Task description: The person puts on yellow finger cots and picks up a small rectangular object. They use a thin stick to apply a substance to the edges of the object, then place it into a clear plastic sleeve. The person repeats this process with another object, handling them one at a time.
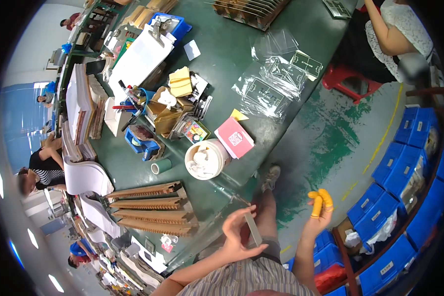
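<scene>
In front of my striped top, my left hand grips a thin, flat grey panel by its edges between thumb and fingers. The panel stands nearly on edge, so its broad face hardly shows. Off to the right and apart from it, my right hand is raised over the floor. Yellow finger cots cover several of its fingertips. Those fingers are bent and bunched close together; whatever might lie between them is hidden.
On the green table are slotted brown racks, a white tub, a pink box and clear printed film sheets. Blue bins line the right. A person sits near a red stool.
</scene>
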`<state>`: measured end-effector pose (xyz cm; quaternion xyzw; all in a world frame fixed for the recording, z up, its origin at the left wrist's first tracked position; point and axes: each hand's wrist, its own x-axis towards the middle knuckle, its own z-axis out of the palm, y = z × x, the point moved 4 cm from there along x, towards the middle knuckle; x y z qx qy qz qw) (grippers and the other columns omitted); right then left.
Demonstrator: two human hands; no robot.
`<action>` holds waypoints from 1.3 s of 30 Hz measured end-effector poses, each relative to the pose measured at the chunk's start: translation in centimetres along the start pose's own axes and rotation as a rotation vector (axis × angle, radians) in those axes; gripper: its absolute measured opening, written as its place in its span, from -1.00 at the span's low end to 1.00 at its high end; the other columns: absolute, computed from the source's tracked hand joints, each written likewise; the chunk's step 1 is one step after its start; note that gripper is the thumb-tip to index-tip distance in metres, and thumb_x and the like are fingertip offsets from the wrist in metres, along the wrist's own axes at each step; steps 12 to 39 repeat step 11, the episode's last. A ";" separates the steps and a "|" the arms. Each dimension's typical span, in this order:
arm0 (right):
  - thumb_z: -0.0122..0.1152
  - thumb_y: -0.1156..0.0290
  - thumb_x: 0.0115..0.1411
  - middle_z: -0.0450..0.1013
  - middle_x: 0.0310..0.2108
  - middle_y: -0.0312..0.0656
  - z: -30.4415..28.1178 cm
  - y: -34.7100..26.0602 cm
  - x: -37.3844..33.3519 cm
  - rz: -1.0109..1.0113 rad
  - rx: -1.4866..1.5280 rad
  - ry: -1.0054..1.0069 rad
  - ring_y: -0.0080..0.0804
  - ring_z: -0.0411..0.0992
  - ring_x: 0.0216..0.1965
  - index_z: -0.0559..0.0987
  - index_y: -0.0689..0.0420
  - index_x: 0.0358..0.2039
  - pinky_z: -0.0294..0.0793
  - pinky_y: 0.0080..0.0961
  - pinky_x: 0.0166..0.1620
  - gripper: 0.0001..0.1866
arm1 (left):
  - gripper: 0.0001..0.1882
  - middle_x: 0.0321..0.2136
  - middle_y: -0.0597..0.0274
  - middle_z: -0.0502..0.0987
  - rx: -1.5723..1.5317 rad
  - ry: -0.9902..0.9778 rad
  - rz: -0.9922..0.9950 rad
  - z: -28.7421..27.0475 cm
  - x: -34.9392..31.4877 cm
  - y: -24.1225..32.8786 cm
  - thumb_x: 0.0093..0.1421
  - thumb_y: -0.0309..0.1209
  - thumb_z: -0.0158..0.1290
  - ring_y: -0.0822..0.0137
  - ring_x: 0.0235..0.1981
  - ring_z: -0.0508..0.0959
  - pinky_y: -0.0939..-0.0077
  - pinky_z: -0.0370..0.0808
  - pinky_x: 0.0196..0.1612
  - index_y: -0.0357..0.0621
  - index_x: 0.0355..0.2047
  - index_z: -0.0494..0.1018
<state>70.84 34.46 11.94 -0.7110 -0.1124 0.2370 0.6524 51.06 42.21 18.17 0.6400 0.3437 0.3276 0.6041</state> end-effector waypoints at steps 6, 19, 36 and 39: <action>0.00 0.46 0.33 0.51 -0.24 -0.17 -1.6 1.2 1.6 0.058 0.058 0.000 -0.60 0.36 -0.33 0.48 0.21 -0.02 0.37 -0.63 -0.19 -0.75 | 0.15 0.14 -0.19 0.12 0.232 0.077 -0.047 0.1 -0.3 -1.3 -0.12 -0.44 0.38 -0.06 0.17 0.26 -0.02 0.28 0.17 0.02 0.27 -0.25; 0.01 0.47 0.33 0.51 -0.21 -0.17 -0.8 1.3 2.8 0.098 0.171 -0.111 -0.57 0.36 -0.32 0.48 0.19 0.00 0.36 -0.59 -0.14 -0.75 | 0.13 0.19 -0.14 0.06 0.267 0.080 -0.157 0.0 -0.7 -1.8 -0.09 -0.45 0.36 -0.05 0.20 0.25 -0.09 0.25 0.19 0.06 0.28 -0.28; 0.01 0.47 0.33 0.51 -0.21 -0.17 -0.8 1.3 2.8 0.098 0.171 -0.111 -0.57 0.36 -0.32 0.48 0.19 0.00 0.36 -0.59 -0.14 -0.75 | 0.13 0.19 -0.14 0.06 0.267 0.080 -0.157 0.0 -0.7 -1.8 -0.09 -0.45 0.36 -0.05 0.20 0.25 -0.09 0.25 0.19 0.06 0.28 -0.28; 0.01 0.47 0.33 0.51 -0.21 -0.17 -0.8 1.3 2.8 0.098 0.171 -0.111 -0.57 0.36 -0.32 0.48 0.19 0.00 0.36 -0.59 -0.14 -0.75 | 0.13 0.19 -0.14 0.06 0.267 0.080 -0.157 0.0 -0.7 -1.8 -0.09 -0.45 0.36 -0.05 0.20 0.25 -0.09 0.25 0.19 0.06 0.28 -0.28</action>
